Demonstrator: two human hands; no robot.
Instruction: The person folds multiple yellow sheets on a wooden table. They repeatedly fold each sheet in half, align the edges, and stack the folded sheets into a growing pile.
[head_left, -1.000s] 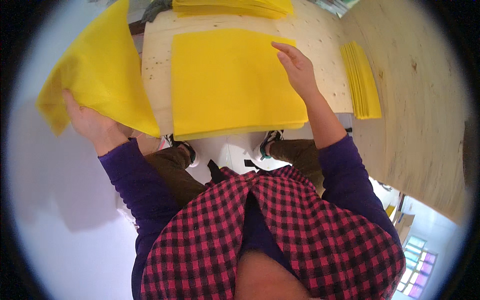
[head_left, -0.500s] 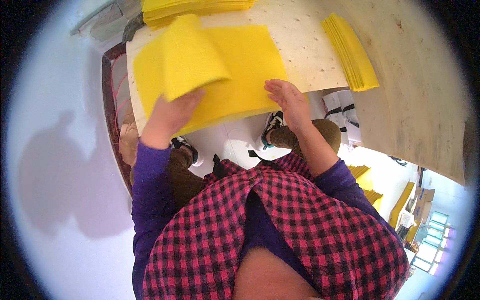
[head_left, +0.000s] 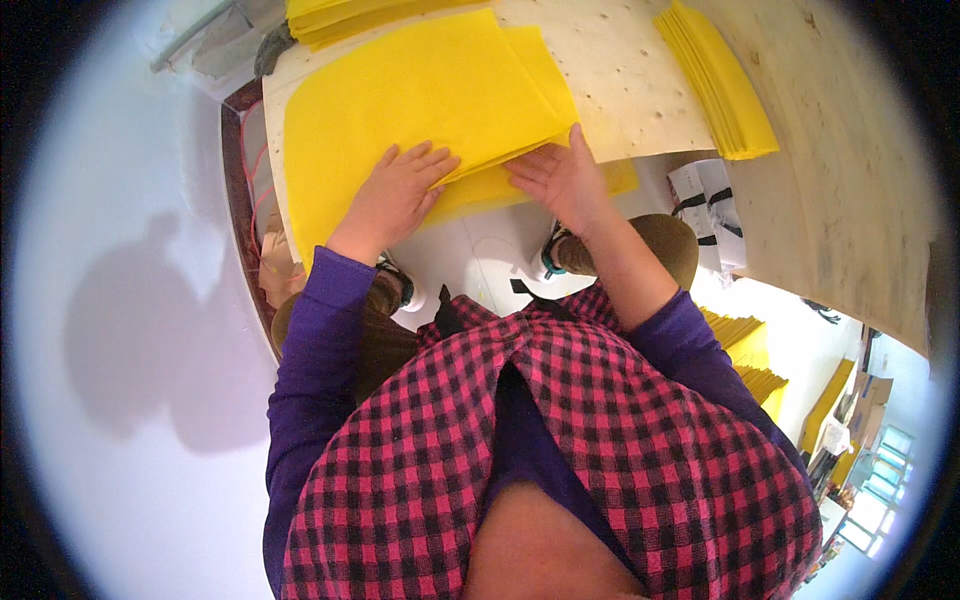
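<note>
Yellow sheet [head_left: 420, 110] — lies flat atop a yellow stack at the table [head_left: 620, 90] near edge. Left hand [head_left: 395, 195] open, palm down on it; right hand [head_left: 560, 180] open, fingers spread at its lower corner. Second stack [head_left: 720, 80] — well right.

Bare pale tabletop [head_left: 640, 90] open toward 1 o'clock of right hand [head_left: 560, 178]. Blocked farther at 2 o'clock by 1 yellow stack [head_left: 718, 78]; at 12 o'clock, probably another stack [head_left: 330, 14], half cropped. Left hand [head_left: 392, 195] beside it.
</note>
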